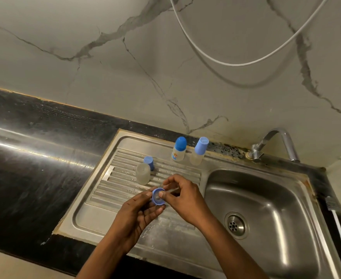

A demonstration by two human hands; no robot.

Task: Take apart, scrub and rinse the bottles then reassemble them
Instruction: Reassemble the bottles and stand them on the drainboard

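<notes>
1. Bottles: three, all on the drainboard left of the sink basin point(266, 208). They are the dark-capped bottle point(178, 150), the pale-capped bottle point(199, 152) and the open bottle body point(143, 174).
2. Done so far, as I judge it: only the open bottle body is stripped, and its loose cap point(149, 162) stands just behind it, further left of the basin.
3. In hand, left of the basin: the left hand point(139, 214) curls round the blue screw ring point(158, 196). The right hand point(183, 198) pinches what looks like the clear teat point(171, 191), drawing it out of the ring.
4. Left to do: take apart the two capped bottles, then scrub, rinse and reassemble all three. No water runs from the tap point(274, 143) behind the basin.
5. Count: three bottles, one loose cap, one ring, one teat, and one brush point(339, 228) on the tabletop right of the basin
</notes>
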